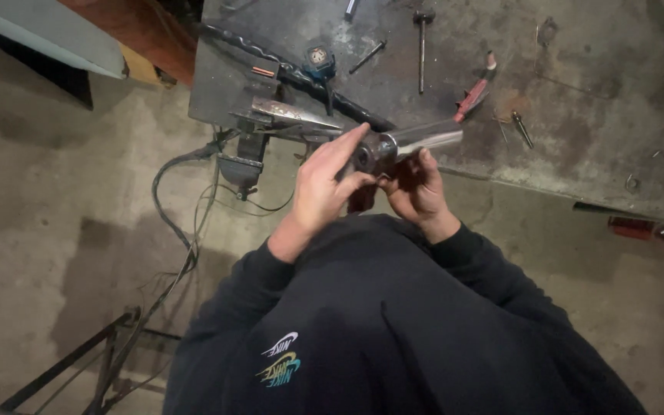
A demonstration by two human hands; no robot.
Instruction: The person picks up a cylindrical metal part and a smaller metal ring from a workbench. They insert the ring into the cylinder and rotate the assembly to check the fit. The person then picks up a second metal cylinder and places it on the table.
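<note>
Both hands meet at the edge of the rusty steel workbench [578,100]. Right hand [418,192] wraps the near end of a shiny, short metal tube [416,142]. Left hand [324,184] presses fingers on its dark end fitting, detail obscured. Grey conical anvil horn [290,115] just beside.

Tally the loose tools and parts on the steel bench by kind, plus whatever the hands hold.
Shiny metal tube, held in the left hand and right hand: 1
Red-handled torch: 1
Hammer: 1
Dark bolts or pins: 2
Blue round tool: 1
Total: 6
</note>
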